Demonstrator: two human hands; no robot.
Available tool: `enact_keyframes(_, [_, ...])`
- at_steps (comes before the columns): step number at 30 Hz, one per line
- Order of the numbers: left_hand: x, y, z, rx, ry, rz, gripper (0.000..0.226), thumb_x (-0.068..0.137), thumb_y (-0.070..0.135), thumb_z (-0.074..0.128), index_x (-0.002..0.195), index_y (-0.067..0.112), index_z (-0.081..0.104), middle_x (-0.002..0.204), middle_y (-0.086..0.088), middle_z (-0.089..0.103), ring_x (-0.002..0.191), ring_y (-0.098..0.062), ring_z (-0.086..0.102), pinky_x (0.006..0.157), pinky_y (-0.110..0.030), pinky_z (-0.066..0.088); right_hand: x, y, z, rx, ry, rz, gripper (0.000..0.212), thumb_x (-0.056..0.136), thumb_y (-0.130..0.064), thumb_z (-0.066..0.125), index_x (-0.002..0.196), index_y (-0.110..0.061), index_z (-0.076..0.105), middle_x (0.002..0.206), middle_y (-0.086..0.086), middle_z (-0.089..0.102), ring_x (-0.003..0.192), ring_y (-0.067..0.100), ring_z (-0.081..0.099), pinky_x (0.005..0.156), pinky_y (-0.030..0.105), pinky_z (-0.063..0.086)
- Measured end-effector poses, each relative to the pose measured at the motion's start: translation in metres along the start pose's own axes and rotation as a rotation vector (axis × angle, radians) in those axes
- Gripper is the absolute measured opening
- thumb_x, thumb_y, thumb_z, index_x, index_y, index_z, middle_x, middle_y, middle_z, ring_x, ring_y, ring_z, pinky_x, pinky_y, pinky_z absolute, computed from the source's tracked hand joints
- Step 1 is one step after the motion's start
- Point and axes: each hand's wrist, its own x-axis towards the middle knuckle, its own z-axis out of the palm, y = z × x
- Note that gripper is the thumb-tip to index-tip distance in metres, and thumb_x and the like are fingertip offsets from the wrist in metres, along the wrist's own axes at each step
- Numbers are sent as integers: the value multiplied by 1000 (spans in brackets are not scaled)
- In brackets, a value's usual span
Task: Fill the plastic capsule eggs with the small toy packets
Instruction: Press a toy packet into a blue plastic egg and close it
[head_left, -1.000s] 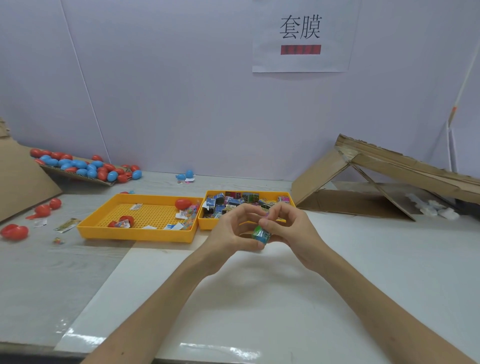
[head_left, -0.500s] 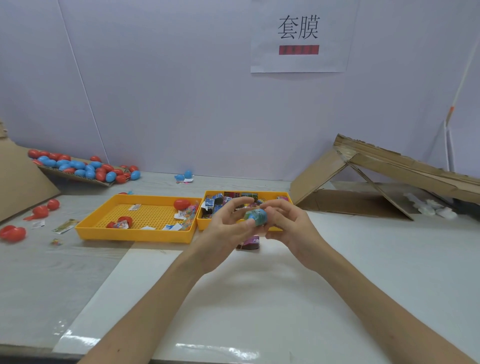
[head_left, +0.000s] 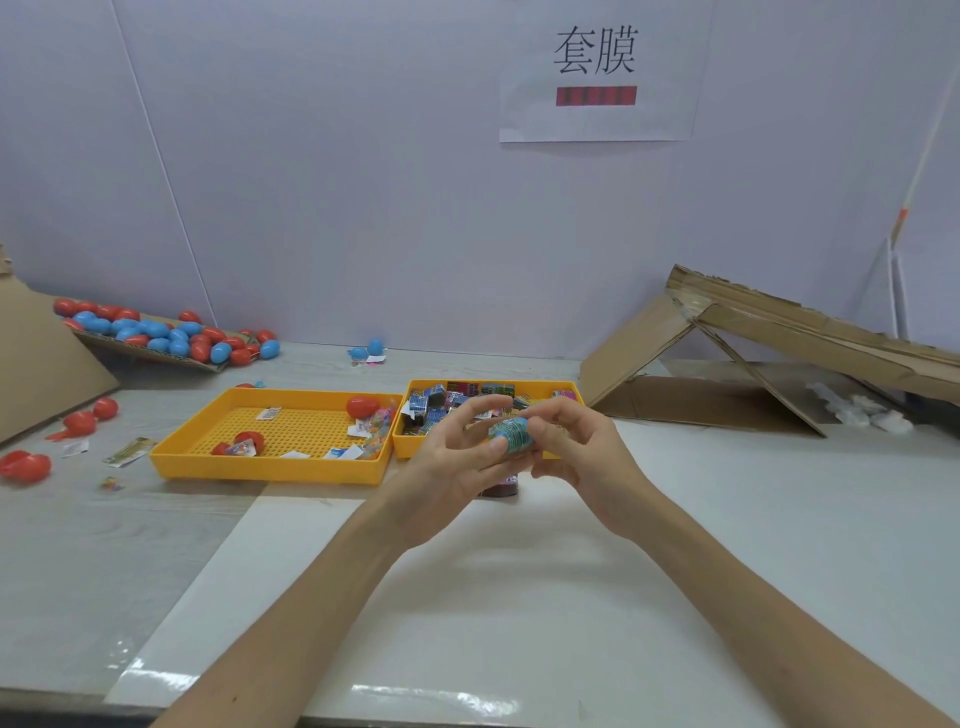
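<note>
- Pale wall (head_left: 363, 182) stands behind a grey worktop (head_left: 779, 519), and a paper sign (head_left: 597, 73) with two printed characters hangs on it.
- Both hands are raised together above the worktop, just in front of the trays.
- Left hand (head_left: 457, 460) and right hand (head_left: 579, 449) each pinch the same capsule egg (head_left: 511, 435). Its surface is blue-green and printed, and it sits between their thumbs and fingertips.
- Right behind the hands is the right yellow tray (head_left: 493, 384), crowded with small toy packets (head_left: 436, 408).
- Touching its left side is the left yellow tray (head_left: 270, 470), which has a perforated floor. It holds a closed red egg (head_left: 362, 406) at the far right corner, an opened red one nearer the front, and a few scattered packets.
- A small dark object (head_left: 500, 489) rests on the worktop under the hands. What it is cannot be told.
- At the far left a heap of red and blue eggs (head_left: 166, 335) lies on a tilted cardboard sheet, with loose red eggs (head_left: 26, 465) nearer the edge.
- A folded cardboard box (head_left: 727, 332) leans at the right.
</note>
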Motion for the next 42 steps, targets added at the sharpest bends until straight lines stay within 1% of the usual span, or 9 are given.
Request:
enact_keyframes(7, [-1,-2,-1,-40,-61,-34,47,92,5,61,138,9,53,136,-25,58,126,-41,59,97,-38,55,0,-1,-1,28,-55,7,30,73,-24,82,87,-7,63,88,12,70,68,24,60,59,28,52])
enact_keyframes(13, [0,-3,-2,-62,-73,-39,47,92,5,61,138,9,53,135,-21,61,127,-41,58,98,-39,54,0,0,-2,82,-64,16,21,77,-19,78,87,-7,64,83,6,69,66,20,59,58,26,51])
enact_keyframes(17, [-1,-2,-1,-87,-105,-33,55,90,12,69,141,8,49,139,-24,58,130,-41,56,104,-42,51,-1,-1,-2,91,-75,22,17,80,-29,80,88,-16,71,84,3,68,68,18,61,60,25,52])
enact_keyframes(20, [0,-2,-1,-95,-115,-38,50,97,11,58,145,7,44,142,-23,56,133,-40,54,105,-44,50,0,1,0,-11,-51,-13,22,76,-22,82,94,-18,70,84,-1,68,65,17,63,60,26,52])
enact_keyframes(25, [0,-2,-1,-115,-123,-60,47,100,12,54,146,6,44,142,-21,57,132,-41,54,102,-43,52,0,1,-2,-70,-24,-77,16,74,-17,85,79,-21,71,78,0,72,65,16,66,58,25,53])
enact_keyframes(30, [1,-3,-1,-114,-101,-67,45,100,15,55,143,7,48,141,-21,58,131,-40,55,104,-46,51,0,1,-2,-66,-24,-84,20,74,-20,84,86,-13,70,84,6,73,69,20,68,58,27,54])
enact_keyframes(33, [1,-2,-1,-96,-81,-64,43,104,23,51,143,6,47,142,-21,57,134,-37,54,110,-50,46,0,0,-2,-81,-34,-78,25,76,-20,83,95,-12,68,83,-4,70,68,18,67,60,27,54])
enact_keyframes(37, [1,0,1,0,-15,-70,51,97,36,58,139,7,54,136,-18,62,127,-30,60,109,-46,48,-1,0,0,-155,-34,-91,30,73,-23,84,97,-18,68,83,-4,67,66,17,64,62,27,53])
enact_keyframes(42, [0,2,2,-85,10,-81,56,92,32,66,136,-1,54,131,-15,66,119,-24,64,100,-34,54,-1,1,1,-158,-6,-93,34,76,-27,81,104,-14,68,89,4,67,68,17,64,62,30,53])
